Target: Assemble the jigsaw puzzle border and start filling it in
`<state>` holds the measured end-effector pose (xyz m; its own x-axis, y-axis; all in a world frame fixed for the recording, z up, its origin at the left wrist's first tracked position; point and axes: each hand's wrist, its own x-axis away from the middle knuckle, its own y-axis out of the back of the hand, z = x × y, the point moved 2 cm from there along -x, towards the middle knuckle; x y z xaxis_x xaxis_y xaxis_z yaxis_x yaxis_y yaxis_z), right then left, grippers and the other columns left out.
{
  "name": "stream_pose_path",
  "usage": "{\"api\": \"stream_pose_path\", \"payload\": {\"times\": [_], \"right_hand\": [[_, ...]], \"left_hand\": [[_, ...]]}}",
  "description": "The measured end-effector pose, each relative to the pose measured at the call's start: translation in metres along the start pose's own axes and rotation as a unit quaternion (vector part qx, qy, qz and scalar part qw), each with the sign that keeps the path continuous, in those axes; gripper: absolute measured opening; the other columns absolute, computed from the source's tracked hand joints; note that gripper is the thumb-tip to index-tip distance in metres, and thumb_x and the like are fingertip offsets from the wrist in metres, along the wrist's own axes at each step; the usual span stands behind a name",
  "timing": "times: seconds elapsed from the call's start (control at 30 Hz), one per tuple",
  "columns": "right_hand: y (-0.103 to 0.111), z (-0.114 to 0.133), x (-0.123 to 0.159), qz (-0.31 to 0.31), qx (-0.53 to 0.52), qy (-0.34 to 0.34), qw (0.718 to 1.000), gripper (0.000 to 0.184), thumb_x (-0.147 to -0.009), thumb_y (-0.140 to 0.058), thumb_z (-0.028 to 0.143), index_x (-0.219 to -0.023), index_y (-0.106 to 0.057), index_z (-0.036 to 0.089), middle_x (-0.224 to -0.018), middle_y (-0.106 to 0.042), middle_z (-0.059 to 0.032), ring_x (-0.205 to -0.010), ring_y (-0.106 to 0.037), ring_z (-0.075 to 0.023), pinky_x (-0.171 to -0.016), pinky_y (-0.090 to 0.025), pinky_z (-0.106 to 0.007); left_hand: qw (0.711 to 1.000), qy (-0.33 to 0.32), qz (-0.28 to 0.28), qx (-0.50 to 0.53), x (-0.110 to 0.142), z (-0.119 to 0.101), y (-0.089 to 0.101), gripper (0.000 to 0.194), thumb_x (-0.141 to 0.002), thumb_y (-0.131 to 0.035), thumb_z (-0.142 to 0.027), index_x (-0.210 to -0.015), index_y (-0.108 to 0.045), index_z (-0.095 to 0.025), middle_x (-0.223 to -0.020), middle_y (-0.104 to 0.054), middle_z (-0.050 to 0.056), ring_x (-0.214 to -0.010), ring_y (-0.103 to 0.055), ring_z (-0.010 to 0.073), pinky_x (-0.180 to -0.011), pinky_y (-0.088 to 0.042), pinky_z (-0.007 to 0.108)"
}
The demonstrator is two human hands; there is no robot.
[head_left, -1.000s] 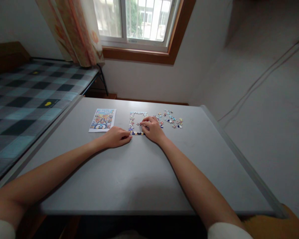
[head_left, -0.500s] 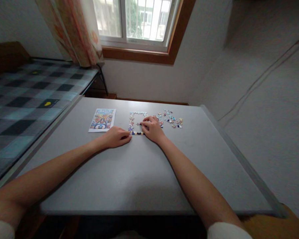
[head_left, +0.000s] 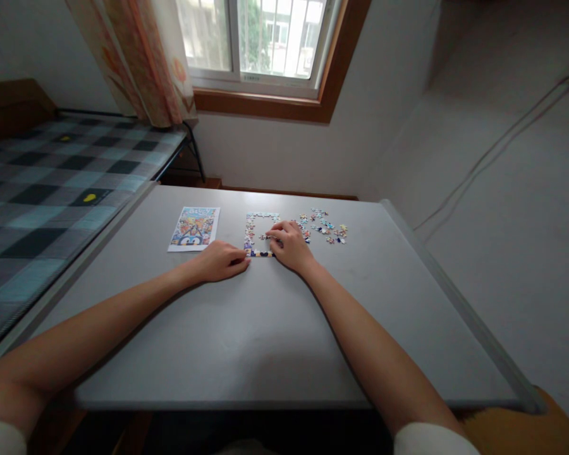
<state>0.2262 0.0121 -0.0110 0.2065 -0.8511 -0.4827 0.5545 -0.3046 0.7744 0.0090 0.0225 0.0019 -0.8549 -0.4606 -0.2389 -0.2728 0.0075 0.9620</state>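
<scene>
A partly joined jigsaw puzzle (head_left: 249, 230) lies on the table as a rectangular border with an open middle. My left hand (head_left: 224, 260) rests at its lower left corner, fingers lying over the edge and thumb slightly apart, holding nothing. Over its right side, my right hand (head_left: 289, 245) is bent with fingertips pinched at a small puzzle piece inside the border, mostly hidden beneath them. Another small puzzle piece (head_left: 262, 237) shows just left of those fingertips. The right hand covers the border's lower right part.
Several loose puzzle pieces (head_left: 329, 225) are scattered right of the border. A printed reference picture (head_left: 194, 229) lies to the left on the grey table (head_left: 246, 335). Beyond the table's left edge is a bed with a checked cover (head_left: 76, 163); a window (head_left: 279, 38) is ahead.
My right fingertips have shifted very slightly at the puzzle piece inside the border. My left hand stays at the corner.
</scene>
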Motion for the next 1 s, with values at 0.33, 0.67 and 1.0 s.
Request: {"api": "stream_pose_path", "payload": {"times": [0.33, 0.67, 1.0], "right_hand": [[0.0007, 0.0008, 0.0003, 0.009, 0.004, 0.003, 1.000, 0.022, -0.086, -0.058, 0.017, -0.092, -0.078, 0.022, -0.106, -0.067, -0.0082, -0.106, -0.051, -0.0240, -0.098, -0.045, -0.042], [-0.0014, -0.0007, -0.0005, 0.007, 0.000, 0.003, 1.000, 0.023, -0.088, -0.056, 0.017, -0.097, -0.077, 0.021, -0.106, -0.067, -0.0090, -0.106, -0.051, -0.0240, -0.097, -0.045, -0.042], [0.0010, 0.0024, 0.0004, 0.022, 0.005, 0.019, 1.000, 0.022, -0.086, -0.058, 0.018, -0.094, -0.078, 0.021, -0.104, -0.068, -0.0077, -0.105, -0.051, -0.0238, -0.098, -0.045, -0.042]], "left_hand": [[1.000, -0.004, -0.005, 0.001, -0.0005, -0.0006, 0.0007, 0.040, -0.096, -0.043, -0.034, -0.062, -0.056, -0.016, -0.054, -0.059, 0.001, -0.047, -0.046, 0.0087, -0.052, -0.023, 0.026], [1.000, 0.007, 0.001, 0.018, -0.0002, -0.0003, 0.0003, 0.040, -0.096, -0.044, -0.035, -0.062, -0.056, -0.017, -0.054, -0.058, 0.001, -0.046, -0.045, 0.0091, -0.052, -0.024, 0.026], [1.000, 0.008, 0.003, 0.008, 0.0002, 0.0017, -0.0010, 0.041, -0.096, -0.043, -0.036, -0.062, -0.055, -0.017, -0.054, -0.059, 0.001, -0.047, -0.047, 0.0092, -0.052, -0.023, 0.025]]}}
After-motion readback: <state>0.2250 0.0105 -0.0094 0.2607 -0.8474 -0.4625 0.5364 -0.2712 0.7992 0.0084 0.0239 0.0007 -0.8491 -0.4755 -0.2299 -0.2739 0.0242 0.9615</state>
